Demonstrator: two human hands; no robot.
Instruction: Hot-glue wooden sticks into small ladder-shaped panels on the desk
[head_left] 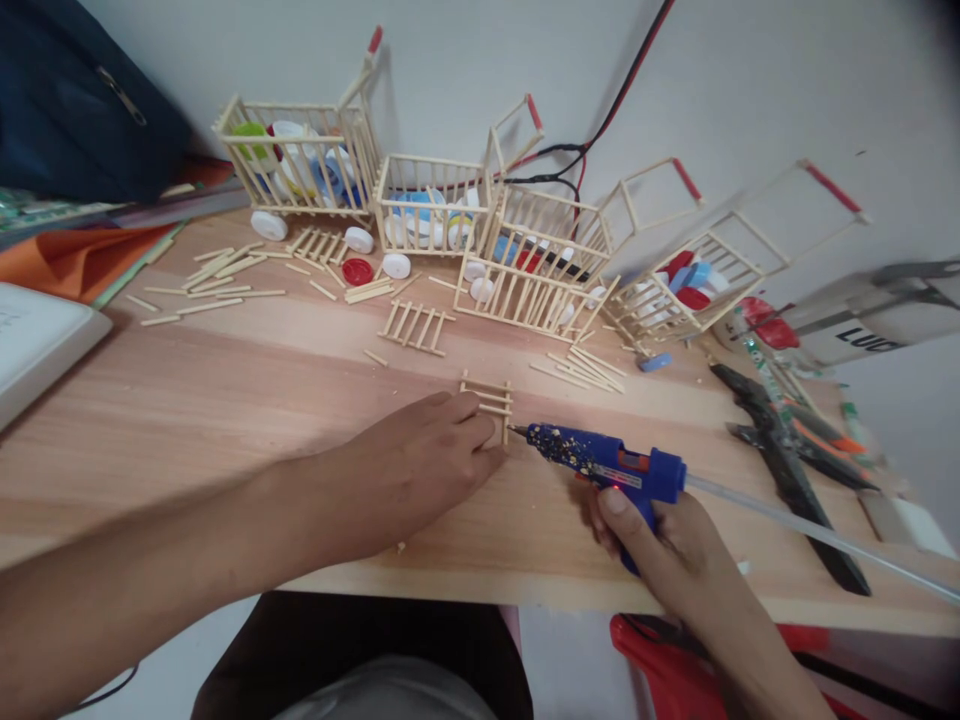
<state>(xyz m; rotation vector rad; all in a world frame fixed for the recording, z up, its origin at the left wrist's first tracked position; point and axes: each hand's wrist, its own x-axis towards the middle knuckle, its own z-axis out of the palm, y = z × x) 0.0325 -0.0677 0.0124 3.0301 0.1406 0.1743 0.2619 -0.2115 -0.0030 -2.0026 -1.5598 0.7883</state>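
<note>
My left hand [420, 465] lies over the near part of a small ladder-like stick frame [495, 397], its fingers bent together on the sticks. What the fingertips pinch is partly hidden. A blue glue gun [577, 450] with specks on its barrel is in my right hand [656, 545], fingers wrapped round the handle. Its nozzle points left, at the frame's right side stick. A clear glue stick [787, 520] extends from the gun's back. Another small stick frame [416, 328] lies flat farther back.
Miniature stick carts [300, 160] holding bottle caps line the wall. Loose sticks [214, 285] lie at the left, others [581, 368] right of centre. Black pliers [787, 470] rest at the right. A white box [45, 345] and a dark bag [82, 100] are at the left.
</note>
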